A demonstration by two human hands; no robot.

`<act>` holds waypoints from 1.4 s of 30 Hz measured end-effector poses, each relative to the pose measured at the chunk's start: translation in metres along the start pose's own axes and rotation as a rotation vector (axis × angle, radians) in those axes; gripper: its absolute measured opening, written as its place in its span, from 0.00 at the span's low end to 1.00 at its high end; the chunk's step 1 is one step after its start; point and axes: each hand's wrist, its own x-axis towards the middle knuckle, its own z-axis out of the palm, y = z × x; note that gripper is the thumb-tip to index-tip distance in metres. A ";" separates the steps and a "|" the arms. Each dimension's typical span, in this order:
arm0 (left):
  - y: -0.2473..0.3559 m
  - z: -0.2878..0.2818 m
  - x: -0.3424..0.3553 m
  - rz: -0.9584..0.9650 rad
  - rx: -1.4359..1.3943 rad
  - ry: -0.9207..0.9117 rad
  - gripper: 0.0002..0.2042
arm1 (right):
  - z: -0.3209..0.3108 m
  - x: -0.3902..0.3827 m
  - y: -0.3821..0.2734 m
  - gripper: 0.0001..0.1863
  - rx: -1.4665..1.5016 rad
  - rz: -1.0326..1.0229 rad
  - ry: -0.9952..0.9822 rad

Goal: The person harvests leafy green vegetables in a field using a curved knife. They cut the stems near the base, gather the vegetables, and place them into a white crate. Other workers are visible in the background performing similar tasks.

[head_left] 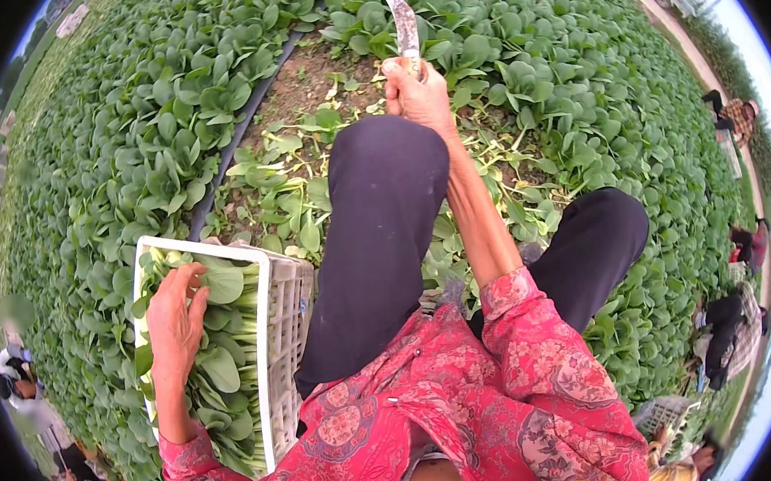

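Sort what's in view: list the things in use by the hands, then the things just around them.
In use:
- knife, gripped by the right hand
- crate, white plastic
- cut greens in the crate, under the left hand

Around:
- growing greens
- black hose along the bed
- cut leaves on the soil
- other workers at the edges

A dark irrigation hose (pixel 233 137) runs along a strip of bare brown soil (pixel 305 83) — dense rows of leafy green field plants (pixel 572 93) on both sides — while other crouching workers (pixel 730 328) sit at the edges.
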 end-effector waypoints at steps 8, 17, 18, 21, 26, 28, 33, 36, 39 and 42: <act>-0.005 0.097 0.089 0.416 0.167 -0.133 0.14 | -0.090 -0.097 0.073 0.13 0.521 0.046 0.428; -0.134 0.186 0.105 0.707 0.561 -0.247 0.04 | -0.139 -0.146 0.061 0.18 0.110 0.120 0.359; -0.136 0.188 0.106 0.601 0.453 -0.261 0.05 | -0.147 -0.156 0.062 0.18 0.081 0.163 0.347; -0.186 0.207 0.113 0.581 0.917 -0.346 0.08 | -0.162 -0.188 0.064 0.21 -0.046 0.359 0.369; -0.185 0.242 0.102 0.367 0.548 -0.596 0.15 | -0.218 -0.276 0.123 0.16 -0.813 0.417 0.499; -0.192 0.224 0.099 0.318 0.525 -0.578 0.17 | -0.217 -0.253 0.146 0.17 -1.034 0.427 0.424; -0.155 0.206 0.113 0.178 0.560 -0.597 0.17 | -0.206 -0.206 0.201 0.18 -1.091 0.449 0.092; -0.135 0.224 0.126 0.183 0.558 -0.661 0.17 | -0.214 -0.228 0.219 0.20 -0.904 0.746 -0.187; -0.121 0.223 0.136 0.160 0.573 -0.689 0.16 | -0.211 -0.209 0.222 0.22 -0.813 0.771 -0.360; -0.102 0.229 0.149 0.148 0.577 -0.716 0.16 | -0.217 -0.207 0.250 0.22 -0.889 0.939 -0.519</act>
